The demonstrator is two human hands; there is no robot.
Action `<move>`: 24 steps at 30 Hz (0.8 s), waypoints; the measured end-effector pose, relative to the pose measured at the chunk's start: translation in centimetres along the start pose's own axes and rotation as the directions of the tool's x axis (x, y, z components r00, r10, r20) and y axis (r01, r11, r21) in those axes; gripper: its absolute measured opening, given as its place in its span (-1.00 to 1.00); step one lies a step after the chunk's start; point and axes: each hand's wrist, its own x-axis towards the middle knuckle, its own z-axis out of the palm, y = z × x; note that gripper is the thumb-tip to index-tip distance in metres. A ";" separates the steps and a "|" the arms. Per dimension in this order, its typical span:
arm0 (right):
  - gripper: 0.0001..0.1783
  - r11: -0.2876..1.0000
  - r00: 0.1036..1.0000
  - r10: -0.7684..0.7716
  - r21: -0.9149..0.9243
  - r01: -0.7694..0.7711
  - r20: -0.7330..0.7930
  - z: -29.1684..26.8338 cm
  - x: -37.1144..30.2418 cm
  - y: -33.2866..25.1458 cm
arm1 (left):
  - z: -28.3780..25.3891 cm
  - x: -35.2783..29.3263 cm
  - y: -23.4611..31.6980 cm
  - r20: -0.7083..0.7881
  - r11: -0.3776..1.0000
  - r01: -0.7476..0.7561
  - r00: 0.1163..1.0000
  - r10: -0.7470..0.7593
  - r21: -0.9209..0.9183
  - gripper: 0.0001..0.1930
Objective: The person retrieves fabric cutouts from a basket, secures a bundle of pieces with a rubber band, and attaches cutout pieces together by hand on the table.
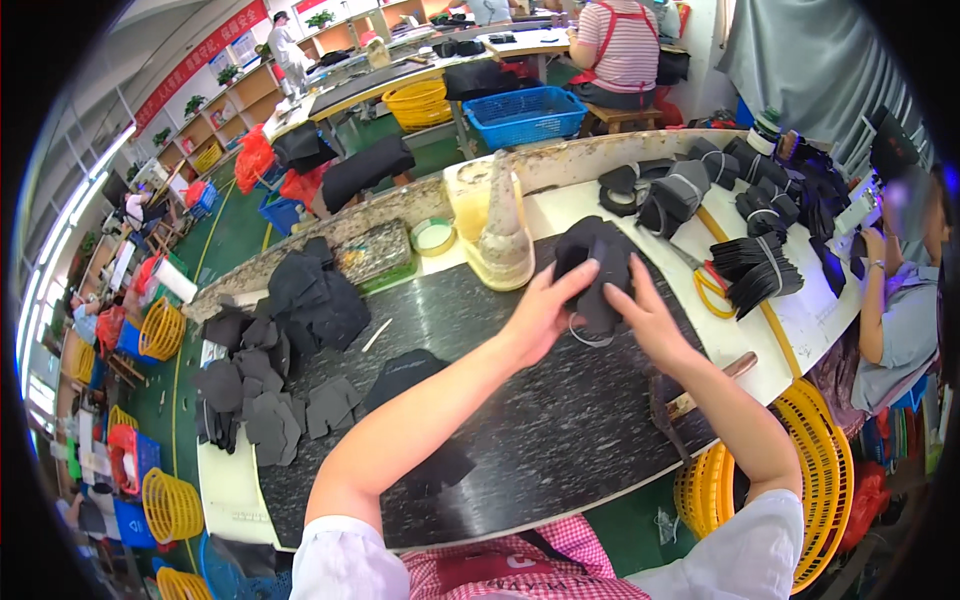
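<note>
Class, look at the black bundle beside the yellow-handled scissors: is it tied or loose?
Tied: the black bundle has a pale band running across its layers.

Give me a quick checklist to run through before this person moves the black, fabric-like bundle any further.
1. Black, fabric-like bundle held by the left hand and right hand: ok, both grip it.
2. Thin, pale loop running all round the bundle: cannot tell, part of it is hidden.
3. Scissors with orange-yellow handles apart from the hands: ok, they lie to the right.
4. Wooden-handled metal tool clear of the right forearm: cannot tell, the forearm crosses over it in view.
5. Black speckled tabletop free of loose pieces: not ok, dark grey flat pieces lie at its left.
</note>
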 end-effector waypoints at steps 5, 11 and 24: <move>-0.17 0.993 0.972 -0.024 0.121 -0.005 0.233 2.7 -1.2 -2.6 | -2.0 -4.1 -0.3 -0.161 0.979 -0.197 0.966 0.203 0.053 -0.59; -0.49 0.881 0.917 0.012 0.429 -0.198 0.399 7.4 -3.8 -4.3 | -3.9 -9.2 0.7 -0.259 0.926 -0.376 0.897 0.359 -0.019 -0.63; -0.64 0.953 0.726 0.114 0.133 -0.273 0.678 19.1 -6.8 -8.5 | -10.8 -23.1 0.8 -0.504 0.746 -0.327 0.575 0.644 0.580 -0.64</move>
